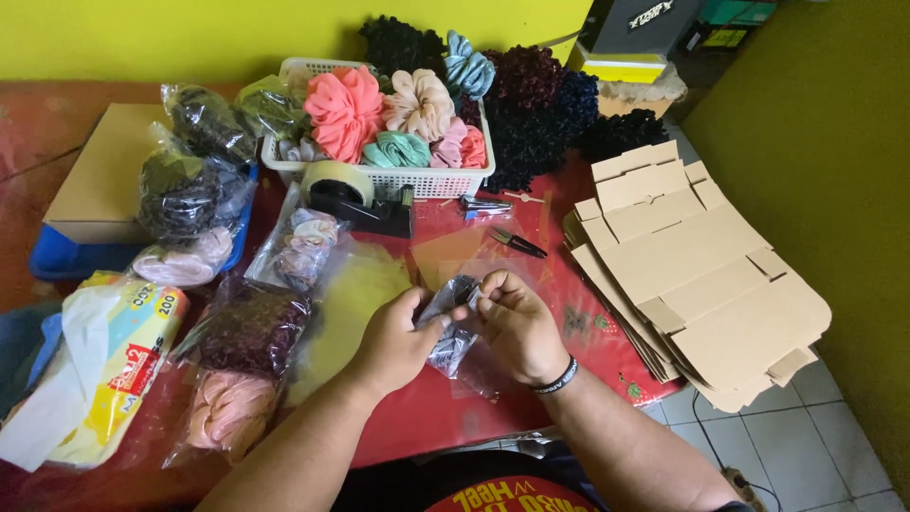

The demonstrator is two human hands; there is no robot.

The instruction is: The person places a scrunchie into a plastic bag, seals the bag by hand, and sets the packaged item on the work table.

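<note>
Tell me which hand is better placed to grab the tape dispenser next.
Probably the left hand: the tape dispenser sits up on its side. The right hand would have to cross over. Both pinch the grey scrunchie bag.

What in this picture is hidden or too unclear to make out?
- Grey fabric piece in a clear plastic bag: head view, mostly covered by the left hand and right hand, so its shape is unclear.
- Stack of flat brown cardboard box blanks: lower sheets are hidden by the top one.
- White plastic basket: its bottom is buried under coloured fabric scrunchies.
- Small dark tool on the red table: too small to identify.
</note>
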